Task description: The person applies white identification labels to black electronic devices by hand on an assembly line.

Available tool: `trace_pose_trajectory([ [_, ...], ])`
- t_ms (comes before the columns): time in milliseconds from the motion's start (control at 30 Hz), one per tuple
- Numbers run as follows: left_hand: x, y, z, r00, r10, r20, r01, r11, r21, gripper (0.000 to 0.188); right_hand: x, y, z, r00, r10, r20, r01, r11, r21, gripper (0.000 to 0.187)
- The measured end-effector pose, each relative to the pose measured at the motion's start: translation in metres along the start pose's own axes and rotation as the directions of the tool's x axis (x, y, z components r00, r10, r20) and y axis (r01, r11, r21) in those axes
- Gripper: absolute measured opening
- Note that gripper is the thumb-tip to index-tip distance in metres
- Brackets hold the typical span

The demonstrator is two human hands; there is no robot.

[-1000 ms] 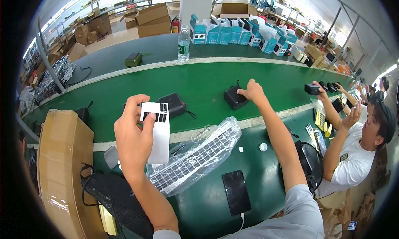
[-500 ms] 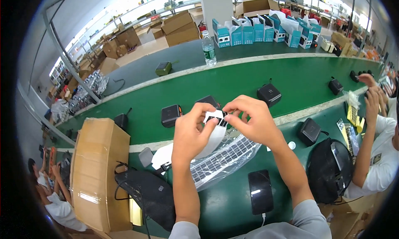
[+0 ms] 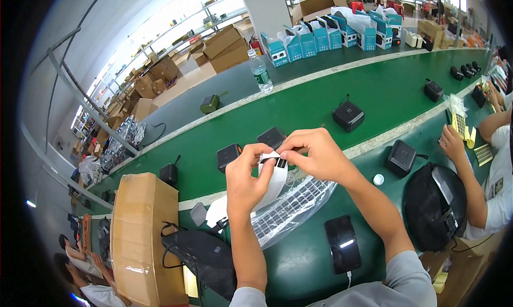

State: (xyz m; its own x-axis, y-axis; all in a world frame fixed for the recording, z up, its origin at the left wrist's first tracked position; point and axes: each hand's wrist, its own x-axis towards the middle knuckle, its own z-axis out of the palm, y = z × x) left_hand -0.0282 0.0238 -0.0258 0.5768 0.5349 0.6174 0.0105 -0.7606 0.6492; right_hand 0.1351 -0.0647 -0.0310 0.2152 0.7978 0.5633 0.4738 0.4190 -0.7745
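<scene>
Between my fingertips is a small black-and-white sticker point(image 3: 280, 162). My left hand point(image 3: 246, 179) pinches one side of it, and my right hand point(image 3: 316, 154) pinches the other; fingers cover part of it. Just below hangs or lies a curved strip of white paper point(image 3: 273, 185); I cannot tell whether it is joined to the sticker. Under my wrists, a sheet of black rectangular labels point(image 3: 288, 211) lies in clear plastic on the green table. Two black box-shaped devices, one point(image 3: 228, 156) by my left fingers and another point(image 3: 271, 137) behind them, sit on the green belt.
A black phone point(image 3: 342, 245) with a white cable lies near me. Left are a black mesh bag point(image 3: 206, 253) and tall cardboard box point(image 3: 141, 237). A round black bag point(image 3: 434, 208) stands right, beside a co-worker's arm point(image 3: 464, 171). A water bottle point(image 3: 260, 72) stands beyond the belt.
My view has tilted and shifted. My fingertips have drawn closer together, covering more of the sticker. The co-worker's raised hand at the right has come down toward the table.
</scene>
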Motion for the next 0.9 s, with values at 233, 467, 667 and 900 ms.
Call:
trace_pose_trajectory([
  [233, 0.001, 0.003, -0.002, 1.000, 0.012, 0.028, -0.014, 0.998, 0.067, 0.018, 0.002, 0.001, -0.002, 0.975, 0.205, 0.084, -0.219, 0.944, 0.248, 0.010],
  [467, 0.002, 0.009, -0.002, 0.991, 0.127, 0.037, -0.131, 0.985, 0.112, 0.016, 0.003, 0.009, 0.000, 0.967, 0.237, 0.088, -0.252, 0.868, 0.428, 0.014],
  [667, 0.002, 0.014, 0.001, 0.989, 0.146, 0.032, -0.149, 0.979, 0.142, 0.015, 0.003, 0.005, 0.002, 0.975, 0.220, 0.043, -0.221, 0.907, 0.358, 0.015],
  [900, 0.001, 0.015, 0.000, 0.984, 0.172, 0.041, -0.176, 0.971, 0.161, 0.015, 0.004, 0.010, 0.000, 0.957, 0.279, 0.076, -0.285, 0.859, 0.426, 0.015],
])
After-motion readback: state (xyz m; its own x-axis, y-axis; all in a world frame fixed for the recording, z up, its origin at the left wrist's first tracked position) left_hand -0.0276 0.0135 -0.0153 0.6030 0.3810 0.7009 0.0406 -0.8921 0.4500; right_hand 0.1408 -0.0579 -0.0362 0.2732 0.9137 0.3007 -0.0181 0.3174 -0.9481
